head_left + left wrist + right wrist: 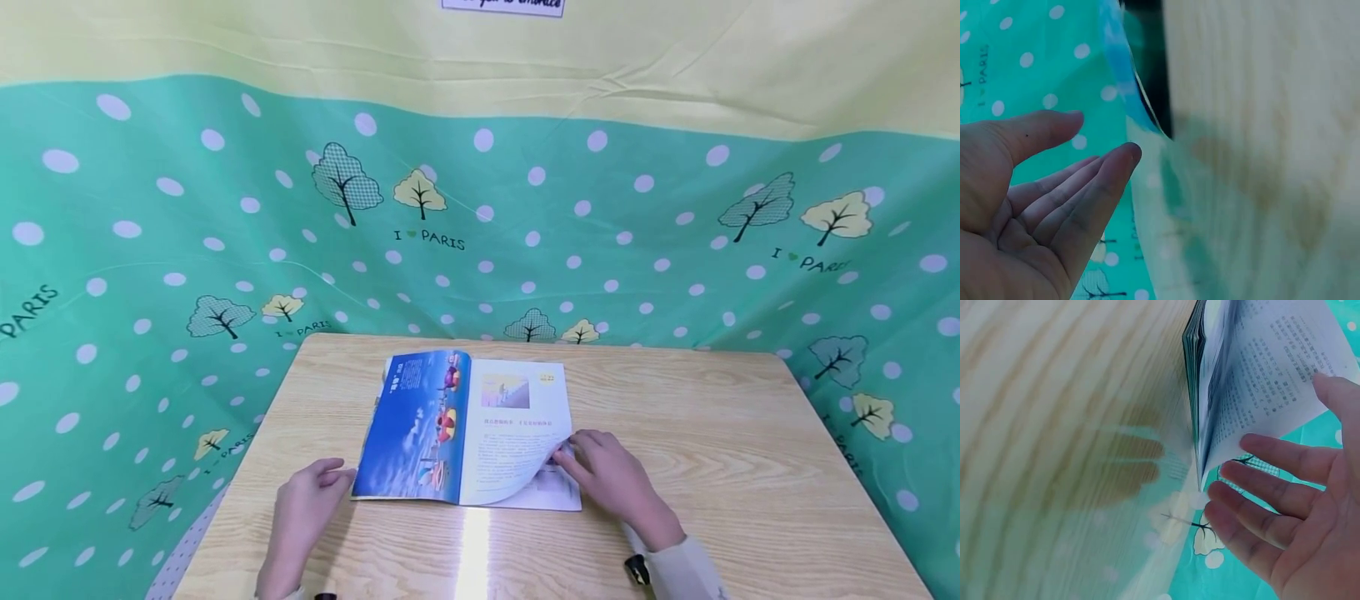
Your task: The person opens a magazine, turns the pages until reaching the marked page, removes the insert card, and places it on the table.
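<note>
A magazine lies spread on the wooden table, a blue picture page on its left and a printed white page on its right. The lower outer corner of that white page curls up off the sheets under it. My right hand is at this raised edge. In the right wrist view its thumb and forefinger stand apart against the lifted page, fingers nearly straight. My left hand is beside the magazine's lower left corner, holding nothing. The left wrist view shows its thumb and fingers apart, near the magazine's edge.
The wooden table extends to the right of the magazine. Behind and around it hangs a green curtain with white dots and printed trees. A strip of light reflects off the tabletop below the magazine.
</note>
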The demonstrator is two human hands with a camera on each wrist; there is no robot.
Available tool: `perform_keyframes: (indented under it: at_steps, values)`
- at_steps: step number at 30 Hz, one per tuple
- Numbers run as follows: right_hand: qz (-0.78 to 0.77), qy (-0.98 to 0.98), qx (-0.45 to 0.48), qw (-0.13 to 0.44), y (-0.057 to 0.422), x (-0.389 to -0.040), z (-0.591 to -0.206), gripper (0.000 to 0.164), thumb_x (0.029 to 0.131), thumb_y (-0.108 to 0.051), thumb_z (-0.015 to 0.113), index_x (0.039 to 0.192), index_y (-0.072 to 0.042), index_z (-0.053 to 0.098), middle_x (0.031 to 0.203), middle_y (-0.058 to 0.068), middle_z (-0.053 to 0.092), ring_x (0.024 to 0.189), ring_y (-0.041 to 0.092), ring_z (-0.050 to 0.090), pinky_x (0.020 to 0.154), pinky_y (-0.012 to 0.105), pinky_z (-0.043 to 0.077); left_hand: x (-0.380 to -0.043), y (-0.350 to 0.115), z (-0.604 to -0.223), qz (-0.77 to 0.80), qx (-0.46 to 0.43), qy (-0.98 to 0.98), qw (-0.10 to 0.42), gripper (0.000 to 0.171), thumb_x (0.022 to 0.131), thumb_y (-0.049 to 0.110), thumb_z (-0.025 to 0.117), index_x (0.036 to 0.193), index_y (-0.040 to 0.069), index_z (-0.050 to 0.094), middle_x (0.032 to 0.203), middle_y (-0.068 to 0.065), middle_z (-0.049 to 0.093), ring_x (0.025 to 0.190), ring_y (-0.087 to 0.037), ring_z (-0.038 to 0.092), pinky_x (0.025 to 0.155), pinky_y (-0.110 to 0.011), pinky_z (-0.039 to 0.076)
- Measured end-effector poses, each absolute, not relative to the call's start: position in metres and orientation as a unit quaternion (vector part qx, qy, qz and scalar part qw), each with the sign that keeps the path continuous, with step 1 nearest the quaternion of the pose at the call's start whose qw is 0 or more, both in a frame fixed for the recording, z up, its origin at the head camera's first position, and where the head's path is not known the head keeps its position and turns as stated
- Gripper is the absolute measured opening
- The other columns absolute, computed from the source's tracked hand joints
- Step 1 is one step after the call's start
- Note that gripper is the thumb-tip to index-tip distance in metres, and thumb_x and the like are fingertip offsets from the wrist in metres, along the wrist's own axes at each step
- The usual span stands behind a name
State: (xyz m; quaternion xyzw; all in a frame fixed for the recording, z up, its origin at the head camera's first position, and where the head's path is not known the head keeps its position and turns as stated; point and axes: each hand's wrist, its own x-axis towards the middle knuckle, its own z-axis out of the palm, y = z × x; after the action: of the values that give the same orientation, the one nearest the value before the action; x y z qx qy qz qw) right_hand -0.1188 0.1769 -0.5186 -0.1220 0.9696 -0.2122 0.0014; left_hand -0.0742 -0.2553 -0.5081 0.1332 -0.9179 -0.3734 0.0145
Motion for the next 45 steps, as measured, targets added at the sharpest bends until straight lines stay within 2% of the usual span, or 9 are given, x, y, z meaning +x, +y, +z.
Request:
perform_keyframes:
  at_steps: [5,9,16,19,27,30,37,45]
  values:
    - [-0.23,0.962,-0.141,-0.041,0.173,-0.119,-0.518,0.055,0.099,-0.054,0.056,0.125,-0.007,0.067,0.128,0.011,0.063,0.121,0.03,0.057,0.099,0.051,0.052,-0.08,-0.242,-0.501,-0.412,0.115,-0.904,0.02,0.043,0.095,0.035,0.07,0.122,0.001,0.069,0.103,-0.01,0.075,0.095,-0.028,0.072,0.083,-0.047,0.06]
    - [-0.241,0.957,-0.151,-0.062,0.169,-0.12,-0.516,0.053,0.098,-0.052,0.059,0.126,-0.008,0.067,0.128,0.011,0.064,0.12,0.029,0.057,0.099,0.051,0.052,-0.087,-0.228,-0.496,-0.457,0.094,-0.884,0.029,0.046,0.093,0.036,0.073,0.123,0.001,0.068,0.107,-0.014,0.074,0.098,-0.029,0.071,0.082,-0.04,0.061]
    - [-0.253,0.952,-0.164,-0.046,0.161,-0.12,-0.515,0.052,0.097,-0.046,0.064,0.136,-0.011,0.061,0.134,0.01,0.061,0.125,0.029,0.055,0.101,0.049,0.051,-0.097,-0.195,-0.492,-0.519,0.066,-0.852,0.021,0.034,0.092,0.021,0.076,0.119,0.002,0.07,0.106,-0.011,0.074,0.098,-0.027,0.071,0.083,-0.032,0.061]
    - [-0.249,0.95,-0.182,-0.047,0.156,-0.12,-0.515,0.053,0.097,-0.04,0.066,0.142,-0.012,0.056,0.136,0.01,0.058,0.127,0.029,0.053,0.104,0.048,0.05,-0.101,-0.179,-0.49,-0.54,0.041,-0.841,0.014,0.033,0.092,0.02,0.076,0.118,0.001,0.071,0.105,-0.01,0.074,0.096,-0.025,0.072,0.082,-0.031,0.061]
    - [-0.243,0.936,-0.248,-0.057,0.142,-0.123,-0.513,0.056,0.097,-0.019,0.067,0.149,-0.01,0.048,0.146,0.01,0.05,0.133,0.025,0.048,0.107,0.04,0.047,-0.107,-0.14,-0.491,-0.603,-0.029,-0.797,-0.028,0.041,0.089,0.034,0.078,0.117,0.004,0.072,0.104,-0.008,0.074,0.095,-0.02,0.072,0.08,-0.027,0.061]
    - [-0.244,0.933,-0.26,-0.05,0.138,-0.124,-0.513,0.057,0.097,-0.017,0.066,0.15,-0.01,0.046,0.149,0.011,0.048,0.134,0.026,0.047,0.109,0.039,0.046,-0.109,-0.129,-0.492,-0.62,-0.044,-0.782,-0.046,0.038,0.09,0.03,0.078,0.117,0.004,0.071,0.105,-0.009,0.074,0.094,-0.02,0.072,0.079,-0.026,0.061]
    - [-0.243,0.933,-0.263,-0.042,0.129,-0.125,-0.513,0.061,0.096,-0.018,0.068,0.151,-0.013,0.045,0.153,0.011,0.043,0.134,0.027,0.047,0.106,0.041,0.048,-0.108,-0.118,-0.497,-0.634,-0.071,-0.768,-0.062,0.044,0.091,0.026,0.076,0.119,-0.007,0.067,0.103,-0.012,0.074,0.092,-0.021,0.073,0.078,-0.027,0.061]
    - [-0.236,0.932,-0.272,-0.044,0.124,-0.125,-0.515,0.06,0.096,-0.018,0.067,0.151,-0.013,0.044,0.154,0.01,0.042,0.135,0.028,0.046,0.106,0.043,0.048,-0.105,-0.108,-0.502,-0.642,-0.06,-0.76,-0.076,0.038,0.091,0.02,0.076,0.118,-0.006,0.068,0.099,-0.014,0.074,0.085,-0.026,0.074,0.073,-0.027,0.062]
